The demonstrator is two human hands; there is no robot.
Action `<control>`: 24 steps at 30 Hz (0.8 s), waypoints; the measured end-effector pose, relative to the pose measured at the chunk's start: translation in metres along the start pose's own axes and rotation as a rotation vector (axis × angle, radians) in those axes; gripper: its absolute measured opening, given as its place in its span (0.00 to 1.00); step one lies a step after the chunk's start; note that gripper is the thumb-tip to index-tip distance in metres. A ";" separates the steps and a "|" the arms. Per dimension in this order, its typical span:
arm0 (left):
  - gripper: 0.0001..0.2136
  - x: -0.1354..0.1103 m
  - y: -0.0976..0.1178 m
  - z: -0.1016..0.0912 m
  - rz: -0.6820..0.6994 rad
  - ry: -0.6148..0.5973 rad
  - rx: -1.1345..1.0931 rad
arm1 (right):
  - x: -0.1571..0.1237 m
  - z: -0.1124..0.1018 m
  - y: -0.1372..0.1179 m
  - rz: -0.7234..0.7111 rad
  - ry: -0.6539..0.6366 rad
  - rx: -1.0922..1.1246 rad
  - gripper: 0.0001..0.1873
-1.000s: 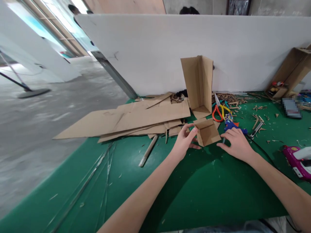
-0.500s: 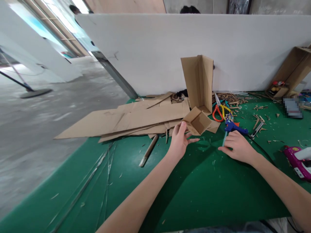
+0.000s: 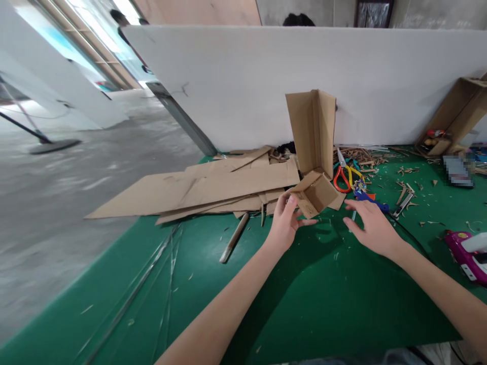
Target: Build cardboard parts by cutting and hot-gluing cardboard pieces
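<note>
My left hand (image 3: 286,222) grips a small open cardboard box (image 3: 315,193) by its near left corner and holds it tilted just above the green table (image 3: 243,294). My right hand (image 3: 371,225) hovers to the right of the box with fingers spread, holding nothing. Just beyond my right hand lies a blue glue gun (image 3: 367,198). A tall folded cardboard piece (image 3: 312,133) stands upright behind the box against the white partition (image 3: 266,81).
Flat cardboard sheets (image 3: 198,190) lie piled at the left. Orange-handled scissors (image 3: 342,175), cardboard scraps (image 3: 405,177) and a wooden stick (image 3: 234,237) lie around. A pink and white tool (image 3: 466,251) sits at the right edge. An open carton (image 3: 454,119) leans at the far right.
My left hand lifted the small box off the table and tilted it. My right hand left the box's right side, drew back, then moved toward it again.
</note>
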State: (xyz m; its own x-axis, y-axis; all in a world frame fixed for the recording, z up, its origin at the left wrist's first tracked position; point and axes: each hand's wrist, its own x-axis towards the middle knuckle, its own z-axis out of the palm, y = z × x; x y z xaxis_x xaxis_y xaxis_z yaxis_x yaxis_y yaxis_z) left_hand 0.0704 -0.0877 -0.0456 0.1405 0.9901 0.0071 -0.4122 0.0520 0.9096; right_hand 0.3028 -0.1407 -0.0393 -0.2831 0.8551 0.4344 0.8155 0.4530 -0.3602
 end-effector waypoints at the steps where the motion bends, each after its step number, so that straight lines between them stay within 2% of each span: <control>1: 0.28 -0.001 0.000 0.000 0.004 0.001 0.001 | 0.003 -0.002 -0.001 0.033 0.006 0.020 0.19; 4: 0.30 -0.002 0.001 0.000 0.018 0.012 0.027 | 0.011 -0.008 0.001 0.053 -0.009 -0.079 0.19; 8: 0.34 -0.001 -0.002 -0.004 0.051 0.066 0.092 | 0.017 -0.014 0.016 -0.001 -0.032 -0.404 0.19; 10: 0.34 0.001 -0.003 -0.006 0.067 0.079 0.106 | 0.017 -0.014 0.027 0.077 -0.048 -0.502 0.20; 14: 0.34 0.002 -0.005 -0.008 0.070 0.087 0.112 | 0.013 -0.008 0.045 0.270 -0.166 -0.556 0.21; 20: 0.34 0.001 -0.002 -0.004 0.068 0.084 0.104 | 0.007 0.000 0.049 0.247 -0.208 -0.568 0.25; 24: 0.33 0.000 -0.001 -0.003 0.066 0.092 0.103 | 0.004 -0.011 0.056 0.289 -0.121 -0.646 0.26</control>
State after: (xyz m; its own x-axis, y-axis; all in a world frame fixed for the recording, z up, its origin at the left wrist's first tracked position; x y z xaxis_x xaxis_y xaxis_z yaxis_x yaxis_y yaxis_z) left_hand 0.0677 -0.0869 -0.0478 0.0309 0.9989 0.0346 -0.3230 -0.0227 0.9461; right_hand 0.3526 -0.1147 -0.0489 -0.0341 0.9573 0.2870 0.9916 -0.0035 0.1296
